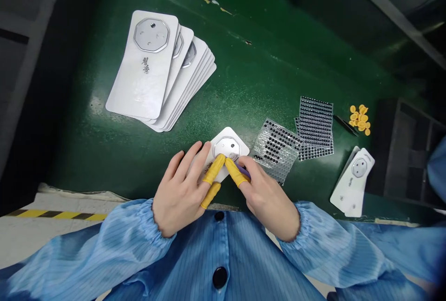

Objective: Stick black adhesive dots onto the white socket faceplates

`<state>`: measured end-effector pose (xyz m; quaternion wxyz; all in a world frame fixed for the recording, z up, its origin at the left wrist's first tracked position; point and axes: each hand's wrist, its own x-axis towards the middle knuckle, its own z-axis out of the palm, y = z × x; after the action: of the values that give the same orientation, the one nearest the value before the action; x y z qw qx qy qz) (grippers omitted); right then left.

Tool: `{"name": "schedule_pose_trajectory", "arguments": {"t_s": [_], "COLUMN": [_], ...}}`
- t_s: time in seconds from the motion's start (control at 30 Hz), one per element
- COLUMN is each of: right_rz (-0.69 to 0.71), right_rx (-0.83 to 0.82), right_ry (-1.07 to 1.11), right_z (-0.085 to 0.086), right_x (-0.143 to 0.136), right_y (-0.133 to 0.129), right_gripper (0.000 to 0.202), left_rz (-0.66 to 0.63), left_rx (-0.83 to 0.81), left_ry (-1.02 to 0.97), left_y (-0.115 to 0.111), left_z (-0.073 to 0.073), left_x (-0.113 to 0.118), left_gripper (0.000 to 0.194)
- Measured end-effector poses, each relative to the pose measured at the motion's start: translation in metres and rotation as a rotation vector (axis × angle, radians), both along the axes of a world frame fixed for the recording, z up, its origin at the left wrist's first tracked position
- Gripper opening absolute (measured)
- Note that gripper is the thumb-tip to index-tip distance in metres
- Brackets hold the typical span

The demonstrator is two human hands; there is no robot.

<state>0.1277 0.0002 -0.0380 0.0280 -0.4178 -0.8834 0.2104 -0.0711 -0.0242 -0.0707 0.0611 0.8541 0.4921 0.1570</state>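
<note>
A white rounded panel (pixel 220 136) with a polygonal grey ring lies slanted in front of me. My left hand (pixel 183 185) holds it against the table, with the fingers spread over its left side and the thumb at its lower edge. Yellow finger cots cover that thumb and index finger. My right hand (pixel 266 189) grips a slim purple tool (pixel 243 170), mostly hidden by the fingers. A yellow cot (pixel 237 173) covers one of its fingers. The fingertips of both hands meet beside the ring's lower edge.
Larger white panels (pixel 146 82) lie fanned at upper left. Right of my hands are a clear sheet with black dots (pixel 275 150), fuller dot sheets (pixel 316 122), black tweezers (pixel 344 125), a heap of yellow finger cots (pixel 360 119) and small white panels (pixel 355 182). A blue sleeve shows far right.
</note>
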Motion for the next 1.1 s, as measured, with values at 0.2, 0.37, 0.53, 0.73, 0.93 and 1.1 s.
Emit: {"name": "schedule_pose_trajectory", "arguments": {"t_s": [0.2, 0.37, 0.53, 0.73, 0.93, 1.1], "right_rz": [0.019, -0.137, -0.272, -0.084, -0.151, -0.237], "right_rx": [-0.019, -0.230, -0.110, 0.346, 0.412, 0.423], "right_ry": [0.150, 0.544, 0.602, 0.243, 0.192, 0.379], "right_z": [-0.004, 0.006, -0.002, -0.022, -0.010, -0.040], "right_x": [0.016, 0.036, 0.046, 0.042, 0.050, 0.060], "right_y": [0.012, 0.026, 0.062, 0.140, 0.051, -0.026], "right_gripper": [0.049, 0.037, 0.032, 0.031, 0.045, 0.032], "left_rz": [-0.030, -0.035, -0.023, 0.036, 0.169, 0.167], "left_rx": [-0.020, -0.015, -0.017, 0.053, 0.194, 0.049], "left_ry": [-0.026, -0.024, 0.007, 0.015, -0.084, -0.492], "left_y": [-0.001, 0.000, 0.001, -0.001, -0.001, -0.012], "left_z": [-0.006, -0.006, -0.007, -0.011, -0.014, 0.005], "left_x": [-0.004, -0.003, -0.002, -0.005, -0.008, 0.008], "left_gripper": [0.036, 0.031, 0.029, 0.026, 0.033, 0.035]}}
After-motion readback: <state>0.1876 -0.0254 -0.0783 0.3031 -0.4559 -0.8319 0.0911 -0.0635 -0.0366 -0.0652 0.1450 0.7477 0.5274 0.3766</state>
